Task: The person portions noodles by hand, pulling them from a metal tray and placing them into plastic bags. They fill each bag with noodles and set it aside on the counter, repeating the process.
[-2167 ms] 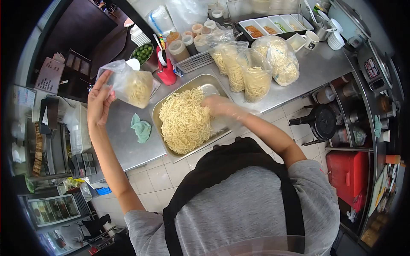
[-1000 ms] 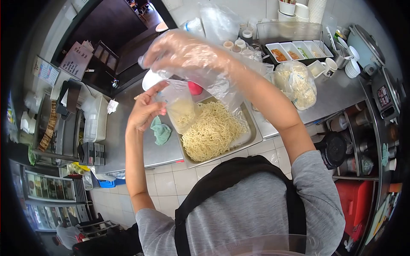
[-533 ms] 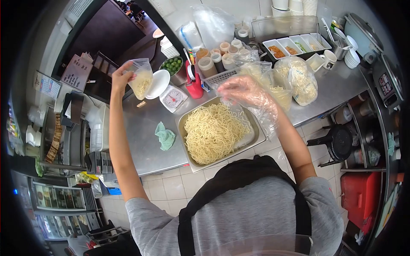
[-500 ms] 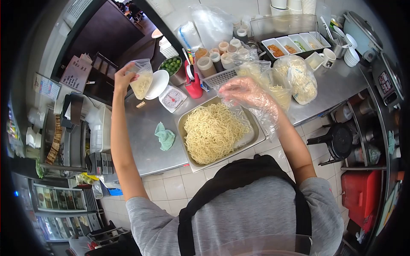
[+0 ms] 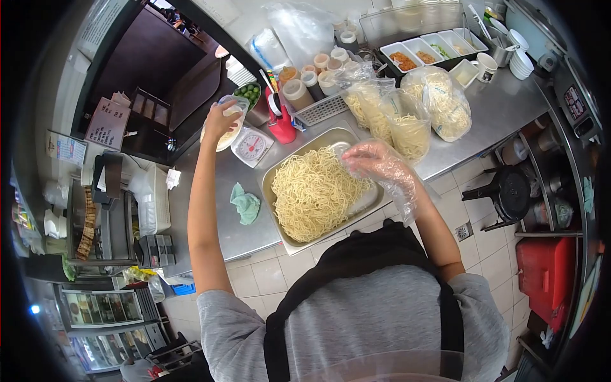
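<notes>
At the upper left, my bare left hand (image 5: 220, 122) has its fingers closed on a clear plastic bag of noodles (image 5: 237, 108). Hand and bag are over the white plate (image 5: 224, 146) at the kitchen scale (image 5: 254, 148), hiding part of the plate. My right hand (image 5: 374, 160), in a clear plastic glove, hovers at the right end of a metal tray (image 5: 347, 134). Its fingers are loosely bent and somewhat apart, with nothing visible in them. A large heap of cooked yellow noodles (image 5: 315, 194) fills most of that tray.
Filled noodle bags (image 5: 410, 137) stand behind my right hand, beside a larger bag (image 5: 439, 102). Sauce bottles (image 5: 296, 94), a grey basket (image 5: 323, 112) and a red holder (image 5: 281, 127) line the back. A green cloth (image 5: 245, 204) lies left of the tray. Topping containers (image 5: 425, 52) sit farther back.
My left hand has moved right and slightly down with the noodle bag, from beside the plate to over it. My right hand has shifted slightly right and down, still by the tray.
</notes>
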Available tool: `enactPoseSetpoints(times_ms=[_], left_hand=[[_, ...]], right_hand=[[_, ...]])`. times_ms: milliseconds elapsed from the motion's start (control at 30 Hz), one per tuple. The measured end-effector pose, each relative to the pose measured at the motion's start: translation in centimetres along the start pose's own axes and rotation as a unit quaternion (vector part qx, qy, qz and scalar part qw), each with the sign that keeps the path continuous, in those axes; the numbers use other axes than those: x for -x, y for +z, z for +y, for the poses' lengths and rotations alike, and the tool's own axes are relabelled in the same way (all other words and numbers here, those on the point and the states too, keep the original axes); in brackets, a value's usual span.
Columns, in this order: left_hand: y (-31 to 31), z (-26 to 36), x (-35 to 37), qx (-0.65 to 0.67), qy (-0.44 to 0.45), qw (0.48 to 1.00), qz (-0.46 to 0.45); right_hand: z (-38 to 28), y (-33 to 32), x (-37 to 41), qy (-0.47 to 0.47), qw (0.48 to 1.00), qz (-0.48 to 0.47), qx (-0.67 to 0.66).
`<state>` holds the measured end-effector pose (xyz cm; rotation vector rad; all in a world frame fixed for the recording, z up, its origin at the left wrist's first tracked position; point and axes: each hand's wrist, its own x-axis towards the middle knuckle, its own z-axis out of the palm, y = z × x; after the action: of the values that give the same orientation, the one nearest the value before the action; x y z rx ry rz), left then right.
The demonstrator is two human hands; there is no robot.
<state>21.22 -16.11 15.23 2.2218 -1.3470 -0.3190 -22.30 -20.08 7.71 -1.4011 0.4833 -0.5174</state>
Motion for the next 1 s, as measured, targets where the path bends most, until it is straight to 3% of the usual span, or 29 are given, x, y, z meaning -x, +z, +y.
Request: enactPoseSetpoints(times_ms=[100, 200, 267, 300, 333, 400, 467, 533, 600, 667, 733, 833, 900, 967, 1000], left_hand=[[0.1, 1.7, 0.4, -0.087, -0.007, 0.996, -0.006], [0.2, 2.4, 0.4, -0.138, -0.01, 0.99, -0.004], [0.3, 0.7, -0.7, -0.155, -0.009, 0.988, -0.004], [0.3, -0.8, -1.5, -0.07, -0.022, 0.997, -0.016], [0.4, -2.0, -1.8, -0.072, -0.007, 0.997, 0.029], [-0.5, -2.9, -1.2, 0.061, -0.005, 0.994, 0.092], [-2.4, -2.8, 0.1, 0.177, -0.039, 0.976, 0.117], [-5.0, -1.2, 2.4, 0.241, -0.06, 0.961, 0.125], [-7.2, -0.5, 4.8, 0.324, -0.049, 0.934, 0.142], [-8.9, -0.9, 6.9, 0.384, -0.043, 0.913, 0.128], [-10.1, -1.0, 9.2, 0.418, -0.037, 0.9, 0.117], [-10.2, 0.8, 13.1, 0.425, -0.036, 0.897, 0.121], [-10.6, 1.5, 15.2, 0.42, -0.033, 0.901, 0.106], [-10.5, 2.4, 17.0, 0.425, -0.021, 0.898, 0.107], [-10.4, 2.8, 17.8, 0.423, -0.027, 0.899, 0.11]], right_hand=[[1.5, -0.2, 0.3, 0.018, 0.999, -0.018, 0.026], [4.0, -0.6, -0.1, -0.084, 0.983, 0.015, 0.165], [4.1, -1.1, -0.7, -0.076, 0.959, 0.004, 0.273], [4.3, -1.4, -0.6, -0.068, 0.942, -0.001, 0.328], [5.5, -1.6, -0.5, -0.109, 0.935, 0.008, 0.339], [8.1, -1.3, -1.2, -0.199, 0.912, 0.023, 0.358], [6.0, 1.3, -3.3, -0.077, 0.905, -0.092, 0.407], [7.2, 4.9, -3.5, -0.125, 0.908, -0.142, 0.375], [1.8, 9.1, -2.4, -0.045, 0.843, -0.211, 0.493], [1.1, 11.5, -2.5, -0.011, 0.803, -0.22, 0.554], [5.0, 12.9, -3.5, -0.023, 0.808, -0.176, 0.562], [6.0, 10.1, -4.5, -0.04, 0.879, -0.227, 0.417], [10.7, 8.8, -6.4, -0.122, 0.94, -0.174, 0.269], [7.0, 8.5, -5.9, -0.145, 0.943, -0.09, 0.287], [3.6, 8.0, -5.2, -0.188, 0.932, -0.1, 0.294]])
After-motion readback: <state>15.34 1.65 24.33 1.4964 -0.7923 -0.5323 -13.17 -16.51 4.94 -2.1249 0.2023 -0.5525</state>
